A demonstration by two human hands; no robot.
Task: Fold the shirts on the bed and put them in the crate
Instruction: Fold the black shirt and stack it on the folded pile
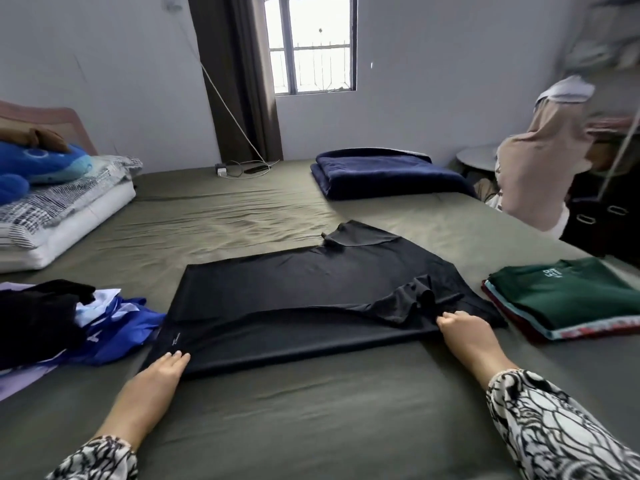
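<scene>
Bed: wide olive-green sheet [311,410] under both my hands.
Shirt: black cotton shirt [294,299], half folded, lies between them.
Left hand [162,372]: fingers flat on its near corner.
Right hand [464,330]: pinches its folded edge.
Room: window [310,43] far ahead; green-topped folded stack [571,299] just beyond my right hand.

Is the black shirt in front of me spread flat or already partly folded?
Partly folded: the black shirt has its near edge and one sleeve turned over.

Home bedroom: bed [242,216], pillows [52,216], curtained window [308,43].
</scene>
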